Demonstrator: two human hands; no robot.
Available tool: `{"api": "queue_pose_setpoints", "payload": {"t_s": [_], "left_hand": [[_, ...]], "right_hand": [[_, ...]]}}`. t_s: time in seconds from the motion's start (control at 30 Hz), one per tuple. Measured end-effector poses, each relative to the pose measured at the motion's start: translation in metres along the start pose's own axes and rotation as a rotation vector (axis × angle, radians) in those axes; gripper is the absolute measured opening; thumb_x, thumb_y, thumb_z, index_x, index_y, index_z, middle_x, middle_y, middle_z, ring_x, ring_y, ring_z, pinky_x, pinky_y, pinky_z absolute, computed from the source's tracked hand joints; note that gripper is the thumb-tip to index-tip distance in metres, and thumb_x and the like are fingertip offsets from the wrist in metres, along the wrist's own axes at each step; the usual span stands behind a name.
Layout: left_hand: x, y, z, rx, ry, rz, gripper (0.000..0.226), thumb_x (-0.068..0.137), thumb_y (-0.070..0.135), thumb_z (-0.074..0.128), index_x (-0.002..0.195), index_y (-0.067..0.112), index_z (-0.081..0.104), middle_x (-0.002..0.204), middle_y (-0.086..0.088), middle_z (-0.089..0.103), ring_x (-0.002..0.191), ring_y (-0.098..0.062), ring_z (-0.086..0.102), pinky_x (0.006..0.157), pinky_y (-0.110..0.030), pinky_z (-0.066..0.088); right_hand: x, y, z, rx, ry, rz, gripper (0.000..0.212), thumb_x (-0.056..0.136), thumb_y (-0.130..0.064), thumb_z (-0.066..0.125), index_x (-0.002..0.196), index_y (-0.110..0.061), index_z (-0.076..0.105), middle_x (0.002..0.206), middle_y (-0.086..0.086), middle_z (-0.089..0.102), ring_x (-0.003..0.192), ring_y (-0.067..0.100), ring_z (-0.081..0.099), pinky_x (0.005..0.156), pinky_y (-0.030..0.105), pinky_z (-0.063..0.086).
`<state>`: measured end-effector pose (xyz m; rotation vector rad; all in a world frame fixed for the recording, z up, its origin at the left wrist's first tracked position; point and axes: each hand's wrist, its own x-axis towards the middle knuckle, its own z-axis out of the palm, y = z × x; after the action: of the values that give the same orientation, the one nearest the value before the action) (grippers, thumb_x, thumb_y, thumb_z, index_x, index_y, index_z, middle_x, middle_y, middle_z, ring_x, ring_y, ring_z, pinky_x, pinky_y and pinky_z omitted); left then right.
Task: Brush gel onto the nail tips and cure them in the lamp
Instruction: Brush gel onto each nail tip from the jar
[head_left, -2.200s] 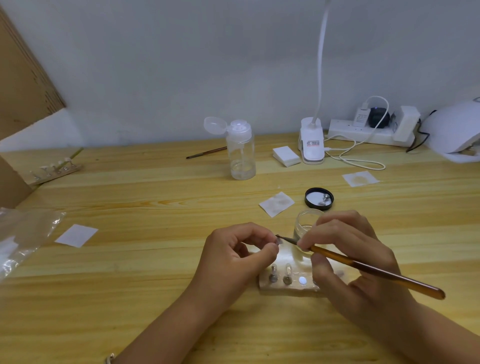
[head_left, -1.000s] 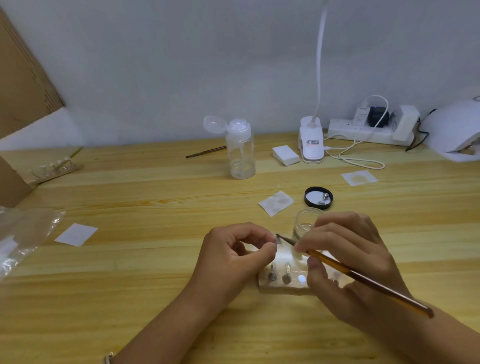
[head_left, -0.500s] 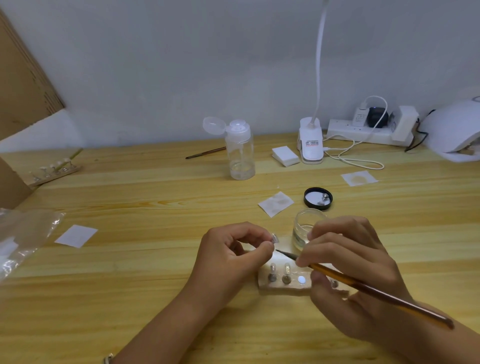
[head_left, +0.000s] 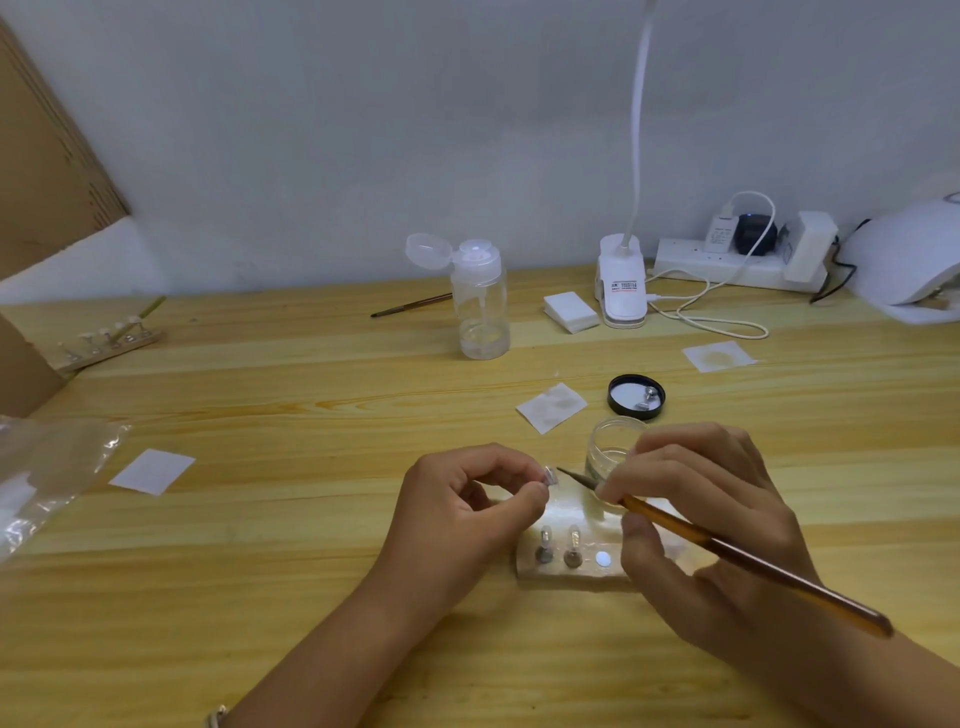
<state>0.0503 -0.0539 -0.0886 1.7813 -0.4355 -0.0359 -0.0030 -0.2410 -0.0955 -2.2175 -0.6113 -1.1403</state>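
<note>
My left hand (head_left: 457, 514) pinches a small clear nail tip (head_left: 550, 475) on its stand between thumb and forefinger, above a pale holder block (head_left: 566, 569). Two more tips on metal stands stick up from that block. My right hand (head_left: 706, 519) grips an amber-handled brush (head_left: 727, 545), and its dark bristles touch the held tip. An open clear gel jar (head_left: 605, 452) stands just behind the brush. The white curing lamp (head_left: 909, 260) sits at the far right, against the wall.
The jar's black lid (head_left: 636, 397) and two wipes (head_left: 551, 407) lie behind the jar. A pump bottle (head_left: 480, 301), a desk lamp base (head_left: 622, 288), a power strip (head_left: 727, 265), a second brush (head_left: 410, 305) and another tip holder (head_left: 106, 340) sit farther back. A plastic bag (head_left: 41, 478) lies left.
The brush drew back from the tip half a second ago, its bristles dropping lower, and has returned to touch the tip. My left hand has kept its hold in place.
</note>
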Motion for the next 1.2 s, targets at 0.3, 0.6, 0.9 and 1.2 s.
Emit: {"api": "queue_pose_setpoints", "payload": {"t_s": [0.3,0.6,0.9,1.2], "left_hand": [[0.0009,-0.0007,-0.0009,-0.008,0.005,0.0,0.006,0.072,0.023,0.071,0.073,0.028,0.076,0.073,0.012,0.071,0.05,-0.001,0.039,0.052,-0.013,0.035],[0.0012,-0.0016,-0.0002,-0.009,0.0,-0.002,0.008,0.072,0.023,0.071,0.075,0.027,0.077,0.073,0.012,0.072,0.051,0.001,0.042,0.052,-0.012,0.035],[0.0006,-0.0018,0.0,-0.009,-0.003,-0.001,0.007,0.072,0.023,0.072,0.075,0.027,0.077,0.074,0.012,0.073,0.052,-0.001,0.042,0.052,-0.014,0.037],[0.0005,-0.0033,-0.0004,-0.015,-0.01,0.024,0.007,0.073,0.022,0.072,0.076,0.025,0.077,0.077,0.009,0.074,0.053,0.002,0.045,0.054,-0.014,0.038]], "right_hand": [[-0.0011,-0.0012,-0.0018,0.082,-0.01,0.021,0.016,0.075,-0.014,0.055,0.073,-0.008,0.07,0.075,-0.006,0.066,0.095,0.01,0.058,0.081,0.036,0.042],[-0.0012,0.0005,0.0023,0.045,-0.045,-0.002,0.016,0.076,-0.013,0.056,0.077,-0.009,0.072,0.078,-0.006,0.068,0.096,0.011,0.058,0.084,0.032,0.041],[0.0002,0.0026,0.0031,-0.004,-0.031,0.004,0.017,0.079,-0.014,0.056,0.079,-0.01,0.073,0.08,-0.006,0.069,0.095,0.012,0.058,0.085,0.032,0.041],[0.0001,-0.0002,-0.002,0.027,-0.001,-0.003,0.017,0.074,-0.012,0.057,0.073,-0.007,0.072,0.075,-0.003,0.068,0.091,0.013,0.059,0.081,0.037,0.043]]}}
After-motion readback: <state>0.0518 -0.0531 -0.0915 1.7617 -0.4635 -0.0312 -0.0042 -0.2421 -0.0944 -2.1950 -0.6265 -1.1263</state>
